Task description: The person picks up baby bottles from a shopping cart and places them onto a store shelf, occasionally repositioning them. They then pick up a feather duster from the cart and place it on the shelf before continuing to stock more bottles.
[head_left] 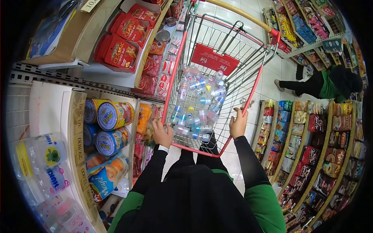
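In a supermarket aisle, seen through the head camera I am monitoring remotely, my left hand point(162, 134) is clenched around the near left corner of a red wire shopping cart point(173, 77), while my right hand point(237, 123) grasps the cart's right rim, fingers wrapped over the red bar. Both arms reach forward in black sleeves point(248, 163) that turn green toward the shoulders, and a white band point(164, 148) sits at the left wrist. The cart stands directly ahead of me between the two hands, its basket holding a loose heap of small clear bottles point(198, 105) with coloured caps and labels, piled along the wire floor. A red sign panel point(213, 60) hangs inside the cart's far end, and a pale wooden handle point(241, 13) runs across the top beyond it. To my left, just beside the cart, shelves carry blue and yellow tins point(110, 114) lying on their sides, with price strips along the shelf edge, and red packets point(120, 50) are stacked on the shelf beyond them. To my right, racks of packaged snacks point(311, 143) line the aisle. Farther off, on the white tiled floor point(272, 77), another person in green and black point(330, 83) bends toward the right-hand shelves, well apart from the cart.
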{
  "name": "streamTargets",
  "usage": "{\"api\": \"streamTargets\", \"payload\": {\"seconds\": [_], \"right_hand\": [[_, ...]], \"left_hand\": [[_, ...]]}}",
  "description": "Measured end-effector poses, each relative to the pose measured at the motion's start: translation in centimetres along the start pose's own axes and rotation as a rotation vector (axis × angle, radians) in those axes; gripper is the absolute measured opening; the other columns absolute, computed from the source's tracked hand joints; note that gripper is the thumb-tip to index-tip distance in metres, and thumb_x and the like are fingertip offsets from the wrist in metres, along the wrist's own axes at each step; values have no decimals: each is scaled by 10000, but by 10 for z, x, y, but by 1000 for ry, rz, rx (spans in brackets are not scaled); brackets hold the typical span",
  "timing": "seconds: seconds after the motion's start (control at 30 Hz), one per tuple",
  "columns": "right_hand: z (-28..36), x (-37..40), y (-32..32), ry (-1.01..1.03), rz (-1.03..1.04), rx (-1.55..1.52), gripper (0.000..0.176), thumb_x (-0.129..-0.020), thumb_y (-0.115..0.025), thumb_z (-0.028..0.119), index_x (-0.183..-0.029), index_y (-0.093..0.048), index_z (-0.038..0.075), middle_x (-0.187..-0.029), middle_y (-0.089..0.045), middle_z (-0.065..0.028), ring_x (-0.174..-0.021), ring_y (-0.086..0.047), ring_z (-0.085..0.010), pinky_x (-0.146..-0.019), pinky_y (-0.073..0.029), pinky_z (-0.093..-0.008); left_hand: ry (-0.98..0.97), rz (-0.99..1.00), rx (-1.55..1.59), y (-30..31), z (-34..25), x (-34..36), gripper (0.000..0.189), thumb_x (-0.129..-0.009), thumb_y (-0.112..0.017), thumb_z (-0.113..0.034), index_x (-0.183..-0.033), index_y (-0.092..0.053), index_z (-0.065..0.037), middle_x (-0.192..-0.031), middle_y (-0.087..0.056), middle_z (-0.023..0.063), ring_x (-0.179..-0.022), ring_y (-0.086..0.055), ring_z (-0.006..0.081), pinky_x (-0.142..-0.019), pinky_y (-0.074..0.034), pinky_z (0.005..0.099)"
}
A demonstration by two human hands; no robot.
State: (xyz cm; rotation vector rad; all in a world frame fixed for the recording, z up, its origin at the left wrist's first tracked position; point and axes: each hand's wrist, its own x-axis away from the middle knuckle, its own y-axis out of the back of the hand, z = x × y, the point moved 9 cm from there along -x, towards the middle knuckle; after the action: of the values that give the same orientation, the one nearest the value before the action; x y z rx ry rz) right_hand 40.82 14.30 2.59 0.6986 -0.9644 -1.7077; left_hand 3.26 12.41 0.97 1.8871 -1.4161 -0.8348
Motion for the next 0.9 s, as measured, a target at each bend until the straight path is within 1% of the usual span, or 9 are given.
{"api": "streamTargets", "payload": {"seconds": [0.1,0.2,0.3,0.33,0.47,0.6,0.67,0.83,0.9], "right_hand": [[8,-1,6,44,-57,98,472,-763,-672,-12,-1210,-568,98,-1385,-389,-256,-1277,-419,-471,-1047,-374,-509],[38,0,-7,348,-49,494,499,-832,-624,113,-1323,-548,160,-1559,-255,-244,-1437,-241,-467,-1080,-209,-712],[91,16,-69,605,190,337,389,-852,-554,55,-1228,-589,148,-1455,-432,-178,-1393,-346,-407,-1100,-289,-624],[83,15,-102,564,323,276,330,-886,-536,102,-1202,-607,168,-1355,-513,-182,-1274,-483,-384,-1068,-355,-580],[-1,31,-223,101,874,365,214,-921,-519,161,-1109,-588,87,-1216,-582,-182,-1109,-603,-365,-929,-469,-562],[-54,65,-271,208,785,510,245,-930,-506,182,-1148,-574,95,-1214,-584,-173,-1124,-596,-379,-921,-468,-574],[-93,91,-297,-59,994,474,342,-895,-575,230,-1219,-552,122,-1233,-578,-155,-1172,-566,-382,-929,-454,-593],[-82,89,-296,81,1083,586,678,-710,-788,323,-1288,-500,115,-1256,-554,-160,-1205,-552,-389,-966,-460,-584],[-95,91,-301,-68,1295,479,843,-614,-863,401,-1307,-483,106,-1300,-534,-168,-1215,-543,-424,-953,-484,-554]], "left_hand": [[72,23,13,-10,9,1,345,-857,-591,-129,-1179,-517,-32,-1177,-504,198,-953,-599,424,-755,-501,497],[55,-1,-30,-6,3,0,345,-878,-578,-132,-1201,-516,-29,-1194,-501,204,-962,-599,429,-760,-504,494],[80,-25,-34,-6,5,-1,326,-903,-571,-134,-1205,-523,-21,-1201,-505,209,-977,-595,432,-780,-501,484],[89,-26,-31,-6,7,0,313,-915,-569,-133,-1202,-530,-15,-1204,-508,212,-990,-590,434,-799,-498,477],[188,10,-20,-7,14,2,270,-919,-581,-113,-1162,-558,3,-1189,-525,231,-1081,-538,442,-900,-450,461],[139,-2,-16,-6,11,2,257,-921,-566,-79,-1157,-550,23,-1129,-523,239,-1052,-523,444,-899,-436,471],[152,12,-20,-8,13,4,251,-920,-562,-73,-1151,-550,24,-1127,-521,237,-1049,-525,439,-898,-436,468],[193,87,-65,-8,10,-1,227,-907,-550,-44,-1125,-559,21,-1130,-517,223,-1031,-537,415,-894,-437,442],[205,76,-45,-8,11,-1,226,-907,-548,-44,-1123,-564,19,-1129,-520,219,-1037,-535,412,-898,-433,443]]}}
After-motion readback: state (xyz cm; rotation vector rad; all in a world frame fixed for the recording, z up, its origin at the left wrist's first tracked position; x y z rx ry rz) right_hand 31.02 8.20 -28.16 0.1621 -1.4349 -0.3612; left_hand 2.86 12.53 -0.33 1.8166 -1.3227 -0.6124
